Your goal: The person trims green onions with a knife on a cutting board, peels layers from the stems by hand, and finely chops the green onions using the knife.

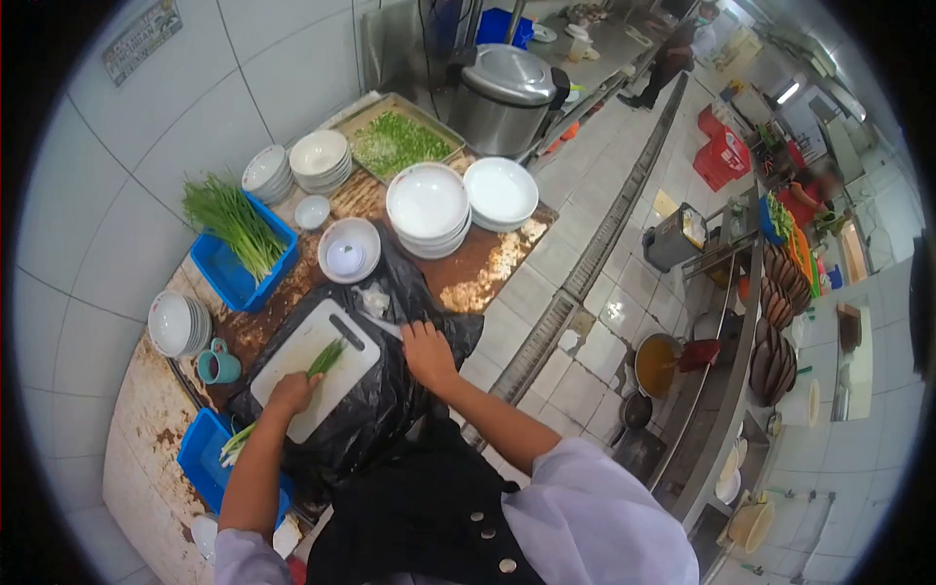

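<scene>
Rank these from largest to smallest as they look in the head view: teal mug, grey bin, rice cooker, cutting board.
1. Cutting board and rice cooker: too alike to rank
2. Grey bin, farther from the camera
3. Teal mug

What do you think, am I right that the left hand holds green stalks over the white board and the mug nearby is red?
Not quite: the mug is blue-green, not red, as the head view shows. The rest is right: the left hand holds green stalks over the white board.
</scene>
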Available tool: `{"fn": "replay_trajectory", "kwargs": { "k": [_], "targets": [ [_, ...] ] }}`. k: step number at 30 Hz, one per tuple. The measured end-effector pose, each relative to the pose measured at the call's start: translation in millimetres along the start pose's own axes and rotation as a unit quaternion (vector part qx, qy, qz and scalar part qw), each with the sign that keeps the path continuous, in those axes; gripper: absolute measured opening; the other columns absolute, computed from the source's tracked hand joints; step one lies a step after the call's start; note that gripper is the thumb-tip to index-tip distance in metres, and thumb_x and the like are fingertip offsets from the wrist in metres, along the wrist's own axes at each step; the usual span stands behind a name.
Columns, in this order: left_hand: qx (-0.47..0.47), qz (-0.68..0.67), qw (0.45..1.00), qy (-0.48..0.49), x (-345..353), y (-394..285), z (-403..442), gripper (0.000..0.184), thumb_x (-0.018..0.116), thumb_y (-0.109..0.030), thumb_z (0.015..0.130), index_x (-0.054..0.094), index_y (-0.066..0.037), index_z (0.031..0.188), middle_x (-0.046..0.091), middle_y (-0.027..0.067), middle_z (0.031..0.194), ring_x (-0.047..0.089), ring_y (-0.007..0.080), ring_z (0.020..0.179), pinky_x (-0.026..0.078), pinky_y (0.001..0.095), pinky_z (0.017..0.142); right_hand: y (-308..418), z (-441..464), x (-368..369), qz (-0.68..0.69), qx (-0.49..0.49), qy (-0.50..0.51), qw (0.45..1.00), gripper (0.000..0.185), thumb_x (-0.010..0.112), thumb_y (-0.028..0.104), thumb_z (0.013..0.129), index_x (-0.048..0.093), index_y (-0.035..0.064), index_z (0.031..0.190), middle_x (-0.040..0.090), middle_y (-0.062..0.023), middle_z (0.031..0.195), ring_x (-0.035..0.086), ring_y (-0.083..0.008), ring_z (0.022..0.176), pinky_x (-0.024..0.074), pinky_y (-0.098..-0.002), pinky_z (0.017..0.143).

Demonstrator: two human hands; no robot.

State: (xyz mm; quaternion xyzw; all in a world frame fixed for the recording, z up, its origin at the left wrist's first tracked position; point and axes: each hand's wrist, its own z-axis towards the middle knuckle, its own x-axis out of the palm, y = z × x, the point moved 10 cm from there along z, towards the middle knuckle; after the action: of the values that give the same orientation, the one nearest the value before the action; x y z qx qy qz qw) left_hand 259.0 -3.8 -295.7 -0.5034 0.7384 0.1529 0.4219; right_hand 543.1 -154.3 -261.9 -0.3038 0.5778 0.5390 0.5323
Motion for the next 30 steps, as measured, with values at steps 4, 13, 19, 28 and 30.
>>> {"fn": "replay_trajectory", "kwargs": {
  "k": [4, 13, 19, 28, 30],
  "targets": [
    [-0.006, -0.007, 1.000, 0.001, 1.4, -1.1, -2.2, 0.071, 0.050, -0.060, 0.111, 0.076, 0.006, 0.114, 0.074, 0.0347, 0.118, 0.070, 0.0513, 0.116, 0.054, 0.0583, 0.103, -12.9, -1.2, 15.6, 0.031, 0.036, -0.025, 0.999, 0.029, 0.070, 0.019, 0.099, 0.061, 0.0024, 0.121, 0.064, -0.0193, 0.113, 0.066, -0.0369, 0.107, 0.0573, -0.0463, 0.091],
    [-0.019, 0.000, 1.000, 0.020, 7.0, -1.7, -2.6, 0.072, 0.051, -0.061, 0.110, 0.076, 0.006, 0.117, 0.074, 0.0337, 0.122, 0.071, 0.0505, 0.117, 0.053, 0.0570, 0.104, -14.3, -9.4, 5.9, 0.122, 0.058, -0.001, 0.991, 0.032, 0.056, 0.009, 0.104, 0.057, -0.0020, 0.133, 0.062, -0.0243, 0.114, 0.068, -0.0421, 0.106, 0.0596, -0.0494, 0.093],
    [-0.019, 0.024, 0.999, 0.042, 40.0, 25.8, 25.4, 0.083, 0.038, -0.071, 0.111, 0.079, 0.002, 0.113, 0.076, 0.0329, 0.114, 0.073, 0.0510, 0.109, 0.055, 0.0596, 0.098, -19.5, -18.0, 33.6, 0.174, 0.022, -0.016, 0.984, 0.030, 0.052, 0.021, 0.111, 0.057, 0.0023, 0.134, 0.060, -0.0287, 0.117, 0.069, -0.0491, 0.101, 0.0595, -0.0579, 0.086],
    [-0.050, -0.023, 0.998, -0.032, 5.1, 11.9, 11.7, 0.075, 0.041, -0.061, 0.115, 0.077, 0.005, 0.106, 0.076, 0.0325, 0.110, 0.073, 0.0501, 0.108, 0.056, 0.0590, 0.098, 64.7, -16.8, 12.0, 0.239, 0.070, 0.178, 0.952, 0.034, 0.045, 0.019, 0.114, 0.047, 0.0025, 0.144, 0.069, -0.0354, 0.124, 0.070, -0.0570, 0.101, 0.0550, -0.0652, 0.088],
    [-0.076, -0.036, 0.996, -0.041, 1.1, 12.6, 11.0, 0.075, 0.042, -0.061, 0.115, 0.077, 0.005, 0.106, 0.077, 0.0321, 0.110, 0.073, 0.0494, 0.108, 0.056, 0.0589, 0.098, 77.1, -15.1, 21.2, 0.218, 0.054, 0.190, 0.956, 0.041, 0.048, 0.018, 0.112, 0.044, 0.0023, 0.149, 0.070, -0.0356, 0.122, 0.071, -0.0567, 0.099, 0.0555, -0.0652, 0.087]
  ]
}}
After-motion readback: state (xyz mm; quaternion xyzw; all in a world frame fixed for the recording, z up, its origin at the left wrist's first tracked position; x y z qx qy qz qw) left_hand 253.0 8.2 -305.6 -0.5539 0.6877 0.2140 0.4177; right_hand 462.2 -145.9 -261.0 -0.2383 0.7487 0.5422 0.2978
